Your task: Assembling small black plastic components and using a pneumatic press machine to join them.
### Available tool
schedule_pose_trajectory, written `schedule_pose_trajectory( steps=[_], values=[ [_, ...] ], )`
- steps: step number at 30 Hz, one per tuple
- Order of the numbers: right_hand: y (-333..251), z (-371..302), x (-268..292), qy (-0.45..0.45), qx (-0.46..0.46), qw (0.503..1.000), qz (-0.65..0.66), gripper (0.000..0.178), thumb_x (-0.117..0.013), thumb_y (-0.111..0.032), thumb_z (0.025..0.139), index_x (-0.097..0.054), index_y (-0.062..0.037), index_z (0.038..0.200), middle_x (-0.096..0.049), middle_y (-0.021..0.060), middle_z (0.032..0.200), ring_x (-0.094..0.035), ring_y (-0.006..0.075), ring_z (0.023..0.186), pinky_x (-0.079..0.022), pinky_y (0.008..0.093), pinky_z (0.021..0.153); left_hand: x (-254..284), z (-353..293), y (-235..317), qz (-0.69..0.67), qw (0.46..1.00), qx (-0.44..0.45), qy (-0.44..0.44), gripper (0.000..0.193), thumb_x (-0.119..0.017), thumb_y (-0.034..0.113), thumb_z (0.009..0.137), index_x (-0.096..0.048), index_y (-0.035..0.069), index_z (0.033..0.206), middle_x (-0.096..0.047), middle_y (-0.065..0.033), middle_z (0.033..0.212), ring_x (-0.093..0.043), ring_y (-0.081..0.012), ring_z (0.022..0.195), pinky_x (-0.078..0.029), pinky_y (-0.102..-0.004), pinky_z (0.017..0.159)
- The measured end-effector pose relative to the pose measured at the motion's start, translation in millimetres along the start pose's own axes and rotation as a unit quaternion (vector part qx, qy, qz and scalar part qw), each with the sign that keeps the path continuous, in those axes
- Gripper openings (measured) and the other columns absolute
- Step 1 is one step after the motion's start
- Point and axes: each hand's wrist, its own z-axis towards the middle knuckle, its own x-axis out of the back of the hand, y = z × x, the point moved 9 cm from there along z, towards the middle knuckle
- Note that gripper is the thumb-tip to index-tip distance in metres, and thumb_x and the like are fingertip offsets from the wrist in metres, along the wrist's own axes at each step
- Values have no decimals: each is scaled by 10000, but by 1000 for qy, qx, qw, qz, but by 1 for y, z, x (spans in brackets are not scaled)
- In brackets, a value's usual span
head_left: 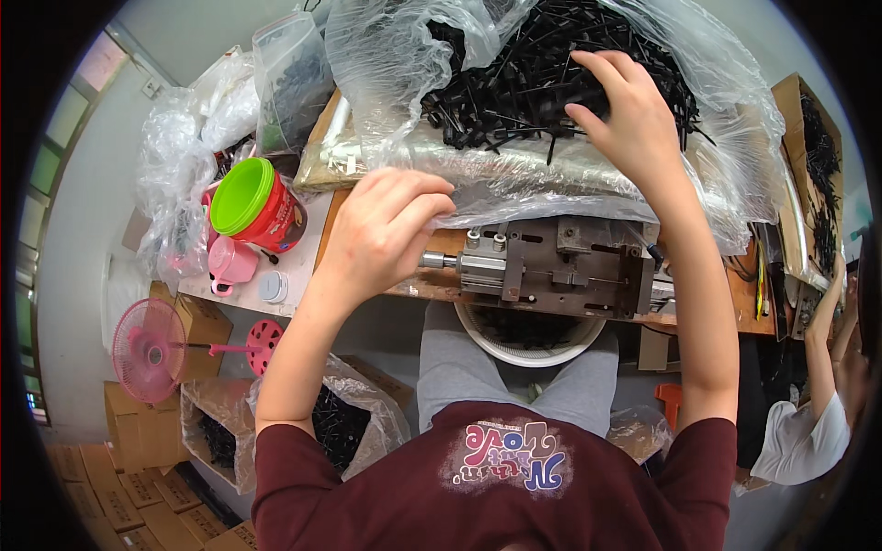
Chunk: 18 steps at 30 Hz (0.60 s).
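Note:
My right hand point(636, 115) is over the pile of thin black plastic parts point(524, 87), with thumb and fingers apart and nothing visible between them. The pile lies in a transparent plastic bag point(735, 87) spread open on the bench. My left hand point(386, 225) is closed, its fingers bent together by the bag's near edge; whatever they may hold is hidden. Just right of that hand, a metal fixture point(570, 266) with a cylinder point(482, 273) sits along the bench's front edge.
A white basket point(533, 349) with black parts stands below the fixture, between my legs. On the left are a red bucket with a green rim point(266, 211), a pink cup point(231, 262) and a pink fan point(149, 349). At right, a co-worker's arm point(827, 321) is near a box of black parts point(813, 174).

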Motion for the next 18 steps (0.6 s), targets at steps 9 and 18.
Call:
schedule_pose_trajectory(
  steps=[9, 18],
  values=[
    [-16, -118, 12, -134, 177, 975, -32, 145, -736, -158, 823, -627, -66, 852, -606, 57, 906, -599, 223, 839, -485, 362, 710, -38, -12, -17, 10, 998, 32, -53, 213, -668, -7, 765, -646, 42, 972, -667, -71, 933, -646, -268, 840, -501, -381, 751],
    [62, -164, 11, -177, -104, 979, 15, 180, -696, -124, 889, -694, -22, 1037, -674, 94, 1081, -631, 290, 943, -496, 395, 818, -93, -46, -60, 132, 963, 207, -113, 169, -658, 45, 868, -691, 24, 1032, -640, -124, 911, -655, -295, 915, -520, -407, 817]
  ],
)
